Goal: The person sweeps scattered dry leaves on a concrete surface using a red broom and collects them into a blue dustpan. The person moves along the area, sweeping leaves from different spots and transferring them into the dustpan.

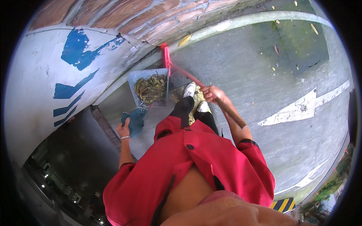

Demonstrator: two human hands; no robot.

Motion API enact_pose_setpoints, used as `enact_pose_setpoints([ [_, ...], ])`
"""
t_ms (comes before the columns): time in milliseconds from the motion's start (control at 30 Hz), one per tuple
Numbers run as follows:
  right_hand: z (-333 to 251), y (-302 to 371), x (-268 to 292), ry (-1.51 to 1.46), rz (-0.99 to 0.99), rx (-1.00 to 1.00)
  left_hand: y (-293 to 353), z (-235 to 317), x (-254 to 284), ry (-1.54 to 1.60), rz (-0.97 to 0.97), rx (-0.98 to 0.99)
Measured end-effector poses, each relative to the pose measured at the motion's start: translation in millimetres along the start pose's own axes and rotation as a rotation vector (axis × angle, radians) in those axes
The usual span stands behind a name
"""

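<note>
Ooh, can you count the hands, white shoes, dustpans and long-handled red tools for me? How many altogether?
Hands: 2
White shoes: 2
Dustpan: 1
Long-handled red tool: 1
Total: 6

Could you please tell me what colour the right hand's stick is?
The stick is pinkish red, clearest in the head view.
</note>
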State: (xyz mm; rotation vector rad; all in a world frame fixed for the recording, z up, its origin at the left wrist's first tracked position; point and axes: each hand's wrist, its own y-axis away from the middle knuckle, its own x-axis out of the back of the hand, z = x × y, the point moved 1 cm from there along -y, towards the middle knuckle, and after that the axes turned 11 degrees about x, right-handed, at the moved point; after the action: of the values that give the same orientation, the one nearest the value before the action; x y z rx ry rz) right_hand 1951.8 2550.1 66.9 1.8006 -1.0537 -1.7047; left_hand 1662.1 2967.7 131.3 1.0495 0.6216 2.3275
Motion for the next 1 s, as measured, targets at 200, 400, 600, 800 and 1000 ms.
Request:
enact_pose_setpoints([
  [200,-62,133,64,-0.708,-0.057,0.38,-38,1,-19,-0.261,-0.012,-0.094],
  [400,-56,223,64,0.288,0.856,0.694,-62,-6,-20,-0.442,-0.018,-0.165],
  [600,17,280,7,0.442,0.989,0.557,-73,14,-27,-0.627,-0.003,-0.245],
  [800,60,220,28,0.113,0.424,0.353,-54,54,-43,-0.501,-0.067,-0.195],
  [1000,81,176,93,0.005,0.316,0.198,-17,86,-59,-0.466,-0.103,-0.235],
])
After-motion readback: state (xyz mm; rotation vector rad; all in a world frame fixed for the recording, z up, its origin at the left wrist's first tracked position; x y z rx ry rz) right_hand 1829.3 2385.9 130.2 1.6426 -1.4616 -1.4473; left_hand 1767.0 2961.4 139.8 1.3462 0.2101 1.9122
